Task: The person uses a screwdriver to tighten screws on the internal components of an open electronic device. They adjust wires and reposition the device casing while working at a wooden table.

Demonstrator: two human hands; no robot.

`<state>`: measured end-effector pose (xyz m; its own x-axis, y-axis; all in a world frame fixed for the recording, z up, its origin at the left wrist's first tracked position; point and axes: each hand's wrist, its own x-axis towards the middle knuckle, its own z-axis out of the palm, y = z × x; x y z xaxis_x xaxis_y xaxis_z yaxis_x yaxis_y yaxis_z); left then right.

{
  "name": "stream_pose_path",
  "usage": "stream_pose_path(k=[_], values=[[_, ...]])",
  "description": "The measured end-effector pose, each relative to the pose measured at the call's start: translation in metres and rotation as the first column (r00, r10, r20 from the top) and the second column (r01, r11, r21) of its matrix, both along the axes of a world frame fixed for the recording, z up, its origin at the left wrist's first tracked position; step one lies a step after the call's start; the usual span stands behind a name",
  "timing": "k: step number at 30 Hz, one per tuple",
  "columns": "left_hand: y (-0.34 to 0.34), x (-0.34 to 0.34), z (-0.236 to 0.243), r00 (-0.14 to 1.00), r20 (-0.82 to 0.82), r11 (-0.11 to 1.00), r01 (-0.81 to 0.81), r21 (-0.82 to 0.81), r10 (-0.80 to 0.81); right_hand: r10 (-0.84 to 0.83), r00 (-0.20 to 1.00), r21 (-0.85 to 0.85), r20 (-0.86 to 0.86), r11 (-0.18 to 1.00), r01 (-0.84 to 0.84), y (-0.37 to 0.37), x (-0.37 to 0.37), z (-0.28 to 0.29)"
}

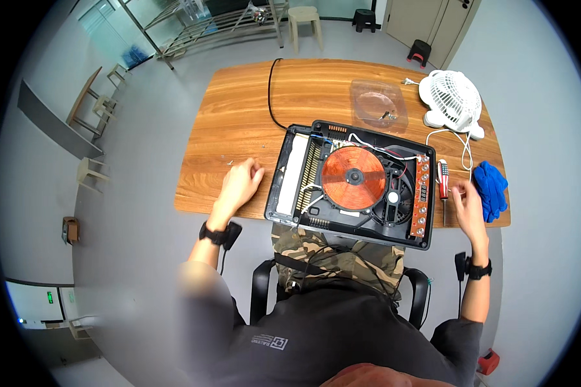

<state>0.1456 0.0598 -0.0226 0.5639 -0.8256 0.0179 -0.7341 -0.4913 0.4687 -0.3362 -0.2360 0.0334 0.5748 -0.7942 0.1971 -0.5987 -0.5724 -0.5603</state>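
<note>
An opened induction cooker (310, 222) lies across the table's near edge, partly over my lap. Its round copper coil (342, 187), a black fan (401, 201) and an orange control board (422, 209) are exposed. My left hand (241, 184) rests on the tabletop left of the cooker, fingers curled in and nothing seen in them. Beside the cooker's right side lies a screwdriver (443, 175) with a red and white handle, its shaft toward me. Just right of it is my right hand (467, 205), loosely closed, with no object showing in its grip.
A clear plastic tray (361, 106) with small metal parts sits behind the cooker. A white fan (455, 97) with its cord stands at the far right, blue gloves (491, 190) nearer. Small screws (230, 162) lie at left. A black cord (270, 97) crosses the table.
</note>
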Motion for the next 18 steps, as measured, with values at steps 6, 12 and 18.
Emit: stream_pose_path(k=[6,12,18], values=[[0.042,-0.049,-0.010,0.998,-0.054,0.998,-0.023,0.066,0.026,-0.015,0.998,0.259,-0.057,0.965,0.029,0.015,0.001,-0.044],[0.044,-0.078,-0.034,0.989,0.073,0.987,-0.121,-0.102,0.129,-0.022,0.999,0.206,0.037,0.978,0.014,0.019,0.015,-0.077],[0.053,-0.090,-0.048,0.979,-0.017,0.952,-0.203,-0.231,0.205,0.013,0.970,0.542,0.241,0.828,-0.146,0.024,0.009,-0.092]])
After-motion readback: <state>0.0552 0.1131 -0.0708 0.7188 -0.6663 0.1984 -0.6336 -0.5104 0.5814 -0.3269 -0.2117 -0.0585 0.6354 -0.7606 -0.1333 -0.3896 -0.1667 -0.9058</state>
